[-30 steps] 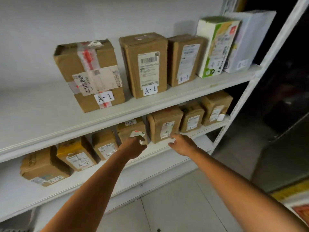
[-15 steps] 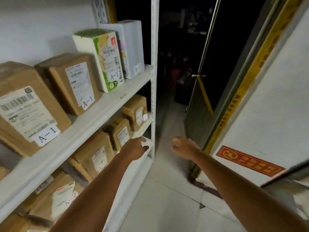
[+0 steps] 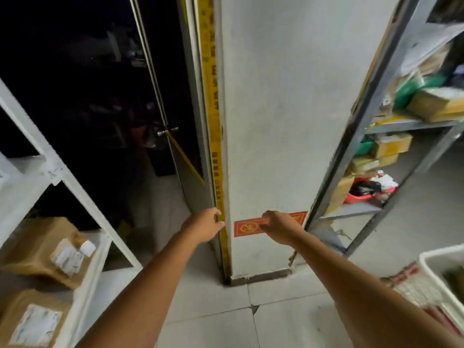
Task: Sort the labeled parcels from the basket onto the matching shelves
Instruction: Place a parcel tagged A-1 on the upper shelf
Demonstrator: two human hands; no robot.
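Both my arms reach forward in mid-air and neither hand holds anything. My left hand hovers in front of the door frame, fingers loosely curled. My right hand hangs level with it before the white wall, also loosely curled. At the lower right corner shows the rim of a white basket with something dark inside. The white shelf unit stands at the left edge, with brown labeled parcels on its lower boards.
A white wall pillar with a red sticker faces me. A dark open doorway lies to its left. A grey metal rack with assorted boxes and bags stands at the right. Tiled floor below.
The view has swung right, away from the A-1 and A-2 shelves toward the pillar and basket. Both empty hands stayed outstretched and moved with the turn.
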